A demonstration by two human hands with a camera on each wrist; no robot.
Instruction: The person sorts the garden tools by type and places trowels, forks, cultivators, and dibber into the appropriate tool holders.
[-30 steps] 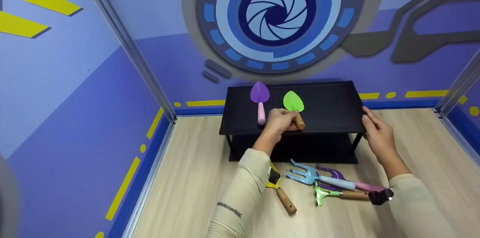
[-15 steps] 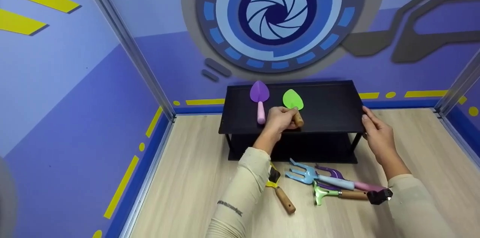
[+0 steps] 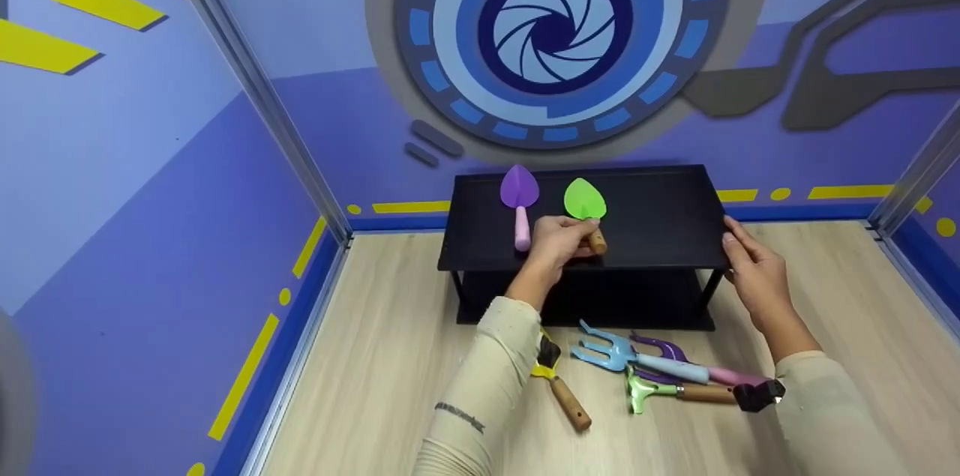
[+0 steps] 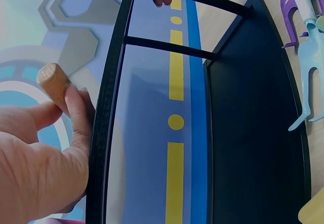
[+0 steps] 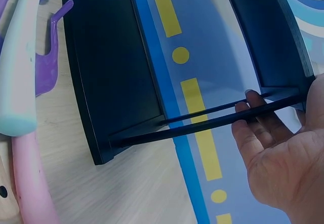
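A green trowel (image 3: pixel 585 196) with a wooden handle lies on the top shelf of a black two-tier rack (image 3: pixel 660 217), its blade toward the wall. My left hand (image 3: pixel 555 240) pinches that handle between thumb and fingers; in the left wrist view the handle's end (image 4: pixel 53 79) sticks out past them. To the left, a purple trowel (image 3: pixel 519 187) with a pink handle lies on the same shelf, untouched. At the rack's right end, my right hand (image 3: pixel 759 277) holds the shelf edge, and the right wrist view has its fingers (image 5: pixel 248 138) around the side posts.
On the wooden floor before the rack lie a light blue hand fork (image 3: pixel 611 350), a purple fork (image 3: pixel 667 347) with a pink handle, a green tool (image 3: pixel 641 390) and a yellow tool (image 3: pixel 571 405), both wooden-handled. Patterned walls (image 3: pixel 322 124) stand behind and left.
The green trowel has shifted very slightly back and left in my left hand's pinch. My right hand stays at the rack's end.
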